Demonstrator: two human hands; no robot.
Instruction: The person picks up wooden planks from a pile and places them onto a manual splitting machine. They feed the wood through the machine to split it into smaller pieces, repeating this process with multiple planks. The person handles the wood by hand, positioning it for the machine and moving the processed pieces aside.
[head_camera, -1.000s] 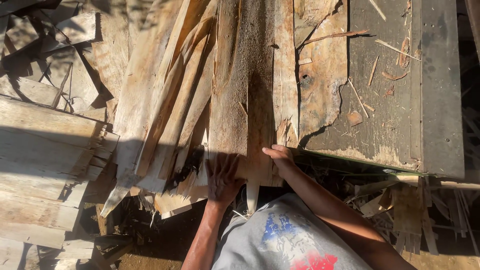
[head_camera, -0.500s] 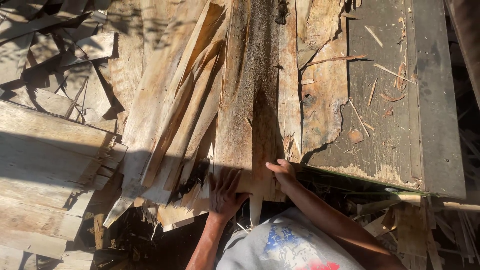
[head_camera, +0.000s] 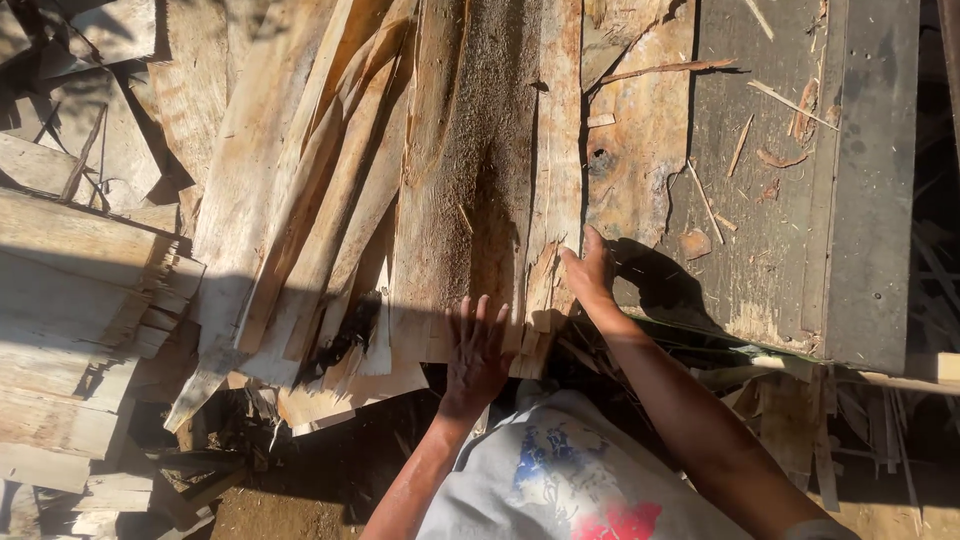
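Left hand (head_camera: 476, 345) lies flat, fingers spread wide, palm pressed on the near end of the plank (head_camera: 470, 200). Nothing gripped, just bearing down. Right hand (head_camera: 588, 272) is open too, fingers together, laid against the plank's right edge beside a thin slat (head_camera: 560, 150). The plank is rough and pale, dusted with sawdust, its near end split and ragged, running away from the person across the table (head_camera: 780, 230). It sits between loose slats (head_camera: 320, 200) fanned out on the left and a weathered grey board (head_camera: 870, 180) on the right. Stacked timber (head_camera: 70, 300) lies at far left, half in shadow.
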